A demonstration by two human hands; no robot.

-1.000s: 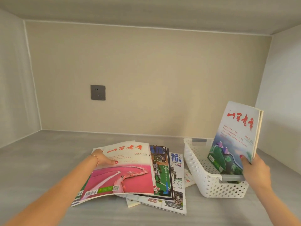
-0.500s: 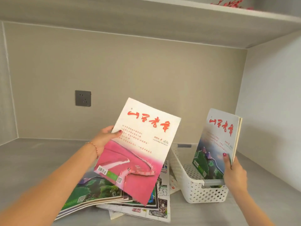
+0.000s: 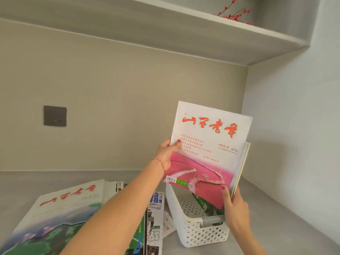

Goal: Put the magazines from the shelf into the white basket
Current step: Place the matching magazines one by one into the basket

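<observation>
A white perforated basket (image 3: 191, 234) stands on the grey shelf at the right. My left hand (image 3: 166, 153) grips the left edge of a pink-cover magazine (image 3: 207, 155), held upright above the basket. My right hand (image 3: 232, 205) holds its lower right corner together with a green-cover magazine (image 3: 206, 205) behind it, whose lower end stands inside the basket. A pile of several magazines (image 3: 60, 214) lies flat on the shelf at the left, partly hidden by my left forearm.
The shelf recess has a beige back wall with a grey socket (image 3: 55, 116), a side wall close to the right of the basket, and an upper shelf (image 3: 202, 28) overhead carrying red berry twigs (image 3: 233, 14).
My left hand carried the pink-cover magazine from the pile rightwards to over the basket, in front of the green-cover one. My right hand now also pinches the pink one's corner.
</observation>
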